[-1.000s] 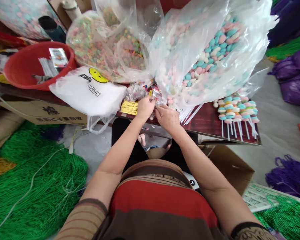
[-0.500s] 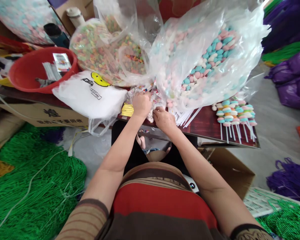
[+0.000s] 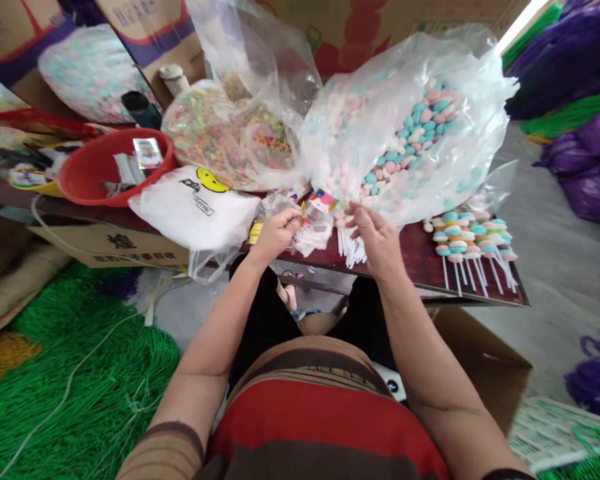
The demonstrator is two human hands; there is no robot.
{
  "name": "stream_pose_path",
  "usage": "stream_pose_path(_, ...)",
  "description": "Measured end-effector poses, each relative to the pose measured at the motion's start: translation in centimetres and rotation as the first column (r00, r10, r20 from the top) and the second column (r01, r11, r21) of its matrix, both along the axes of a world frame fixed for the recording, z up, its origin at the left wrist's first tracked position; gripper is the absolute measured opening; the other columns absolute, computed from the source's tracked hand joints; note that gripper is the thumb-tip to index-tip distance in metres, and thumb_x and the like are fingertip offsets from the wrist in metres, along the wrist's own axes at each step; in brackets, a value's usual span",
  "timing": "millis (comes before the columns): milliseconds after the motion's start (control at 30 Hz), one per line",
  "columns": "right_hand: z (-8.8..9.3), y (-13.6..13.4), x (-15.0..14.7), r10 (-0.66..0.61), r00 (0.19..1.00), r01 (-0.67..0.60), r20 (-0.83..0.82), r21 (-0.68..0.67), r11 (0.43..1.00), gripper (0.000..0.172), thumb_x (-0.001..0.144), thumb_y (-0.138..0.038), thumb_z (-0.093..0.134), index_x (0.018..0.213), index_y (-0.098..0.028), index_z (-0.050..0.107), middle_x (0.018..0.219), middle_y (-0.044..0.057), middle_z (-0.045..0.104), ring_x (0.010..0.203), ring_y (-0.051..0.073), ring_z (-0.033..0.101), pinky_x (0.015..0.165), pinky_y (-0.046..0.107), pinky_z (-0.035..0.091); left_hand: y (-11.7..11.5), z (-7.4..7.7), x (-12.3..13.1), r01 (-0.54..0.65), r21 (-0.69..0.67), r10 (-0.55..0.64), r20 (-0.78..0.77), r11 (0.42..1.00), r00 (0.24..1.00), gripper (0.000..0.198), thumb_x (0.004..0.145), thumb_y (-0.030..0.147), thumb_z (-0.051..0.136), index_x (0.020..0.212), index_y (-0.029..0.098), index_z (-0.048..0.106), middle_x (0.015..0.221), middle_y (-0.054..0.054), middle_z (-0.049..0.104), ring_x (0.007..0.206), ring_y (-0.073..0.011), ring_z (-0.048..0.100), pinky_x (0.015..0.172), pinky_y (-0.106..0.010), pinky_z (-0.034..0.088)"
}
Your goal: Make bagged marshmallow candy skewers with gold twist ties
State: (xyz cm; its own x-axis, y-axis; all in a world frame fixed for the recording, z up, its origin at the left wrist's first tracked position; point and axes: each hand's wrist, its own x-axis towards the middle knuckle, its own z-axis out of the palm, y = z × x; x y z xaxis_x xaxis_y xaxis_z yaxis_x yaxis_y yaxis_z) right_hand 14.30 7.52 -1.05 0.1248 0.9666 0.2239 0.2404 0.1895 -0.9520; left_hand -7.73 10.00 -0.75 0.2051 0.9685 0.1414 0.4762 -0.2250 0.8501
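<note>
- Counter (image 3: 423, 261)
- Clear bag of pink, blue and white sweets (image 3: 410, 140)
- Small clear packets (image 3: 316, 233), on the counter between left hand (image 3: 276, 235) and right hand (image 3: 380, 241)
- Both hands, fingers curled inward; cannot tell whether either grips anything
- White sticks (image 3: 351, 250), near the right hand

This looks like a small packing workshop for sweets. A dark wooden bench (image 3: 415, 267) carries big clear sacks in bulk: pastel candies (image 3: 423, 143) between one and two o'clock, small multicoloured sweets (image 3: 200, 133) at eleven. Loose white sticks (image 3: 351, 250) and printed clear packets (image 3: 314, 235) lie mid-bench; finished candy skewers (image 3: 457, 237) are lined up at three. Cartons (image 3: 145, 27) stand at eleven, behind the sweets. Bare grey floor (image 3: 555, 287) shows at four, and heaped green strands (image 3: 90, 373), perhaps cord, though blurred, fill eight o'clock.
</note>
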Motion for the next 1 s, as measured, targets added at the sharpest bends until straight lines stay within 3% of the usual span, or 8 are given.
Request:
stream_pose_path(100, 2.2, -0.8, 1.7, 0.134, 0.991, -0.134, -0.003, 0.01, 0.991, 0.052, 0.082, -0.056, 0.074, 0.126, -0.028, 0.07, 0.114, 0.005, 0.073, 0.099, 0.021, 0.066, 0.085, 0.035, 0.054, -2.5, 1.2, 1.4, 0.115, 0.01, -0.114, -0.078, 0.993, 0.99, 0.02, 0.088, 0.029, 0.051, 0.086, 0.017, 0.068, 0.067, 0.003, 0.059, 0.064, -0.011, 0.05, 0.066, -0.024, 0.04)
stream_pose_path(200, 3.1, -1.9, 2.3, 0.219, 0.973, -0.212, 0.074, -0.091, 0.973, 0.038, 0.078, -0.053, 0.077, 0.099, -0.021, 0.077, 0.084, 0.002, 0.071, 0.077, 0.017, 0.061, 0.073, 0.031, 0.05, -4.3, 1.8, 2.6, 0.141, -0.108, -0.143, -0.015, 0.984, 0.99, 0.023, 0.088, 0.035, 0.057, 0.095, 0.018, 0.07, 0.057, 0.006, 0.049, 0.054, -0.01, 0.043, 0.057, -0.023, 0.035)
stream_pose_path(367, 2.1, -4.0, 2.4, 0.054, 0.989, -0.04, 0.139, -0.103, 0.994, 0.036, 0.082, -0.053, 0.07, 0.071, -0.019, 0.066, 0.06, -0.002, 0.06, 0.058, 0.011, 0.049, 0.058, 0.026, 0.038, -5.5, 1.4, 3.1, 0.209, -0.259, -0.156, 0.21, 0.943, 0.965, 0.031, 0.08, 0.05, 0.074, 0.086, 0.02, 0.072, 0.06, 0.003, 0.055, 0.055, -0.0117, 0.051, 0.053, -0.023, 0.038)
stream_pose_path(533, 0.7, -5.7, 2.1, -0.03, 0.977, 0.038, 0.21, -0.036, 0.999, 0.058, 0.09, -0.07, 0.054, 0.059, -0.021, 0.052, 0.052, -0.003, 0.049, 0.055, 0.011, 0.043, 0.055, 0.026, 0.033, -6.0, 0.8, 3.5, 0.174, -0.344, -0.092, 0.242, 0.923, 0.966, 0.049, 0.085, 0.065, 0.065, 0.069, 0.018, 0.063, 0.055, 0.002, 0.05, 0.047, -0.0085, 0.046, 0.046, -0.021, 0.036)
stream_pose_path(667, -0.4, -6.6, 2.1, -0.124, 0.964, 0.13, 0.233, -0.011, 0.991, 0.068, 0.091, -0.077, 0.046, 0.053, -0.021, 0.043, 0.048, -0.003, 0.042, 0.051, 0.01, 0.036, 0.052, 0.027, 0.029, -6.3, 0.6, 4.6, 0.255, -0.427, -0.139, 0.283, 0.868, 0.949, 0.048, 0.088, 0.066, 0.06, 0.083, 0.018, 0.065, 0.062, 0.001, 0.059, 0.049, -0.0088, 0.052, 0.046, -0.021, 0.04)
stream_pose_path(800, -1.3, -7.1, 2.1, -0.187, 0.94, 0.175, 0.285, 0.068, 0.982, 0.069, 0.093, -0.074, 0.047, 0.05, -0.021, 0.041, 0.047, -0.003, 0.039, 0.049, 0.009, 0.034, 0.051, 0.028, 0.027, -6.8, 0.2, 5.6, 0.285, -0.379, -0.174, 0.302, 0.88, 0.937, 0.035, 0.086, 0.052, 0.068, 0.105, 0.022, 0.066, 0.074, 0.002, 0.065, 0.052, -0.0091, 0.055, 0.05, -0.021, 0.043)
stream_pose_path(900, -1.8, -7.3, 2.2, -0.216, 0.927, 0.195, 0.306, 0.096, 0.976, 0.068, 0.095, -0.069, 0.048, 0.048, -0.02, 0.039, 0.046, -0.003, 0.039, 0.048, 0.009, 0.033, 0.05, 0.028, 0.027, -6.8, -0.5, 6.1, 0.217, -0.304, -0.157, 0.21, 0.928, 0.965, 0.024, 0.089, 0.045, 0.066, 0.09, 0.021, 0.07, 0.066, 0.003, 0.061, 0.053, -0.01, 0.054, 0.055, -0.023, 0.045)
stream_pose_path(1000, -2.5, -7.6, 2.4, -0.205, 0.929, 0.193, 0.308, 0.068, 0.979, 0.068, 0.097, -0.065, 0.049, 0.047, -0.02, 0.038, 0.045, -0.002, 0.04, 0.047, 0.008, 0.033, 0.05, 0.027, 0.027, -6.3, -1.3, 6.6, 0.22, -0.07, -0.217, 0.045, 0.973, 0.975, 0.023, 0.093, 0.039, 0.061, 0.083, 0.022, 0.074, 0.082, -0.002, 0.069, 0.076, -0.0153, 0.065, 0.074, -0.028, 0.052)
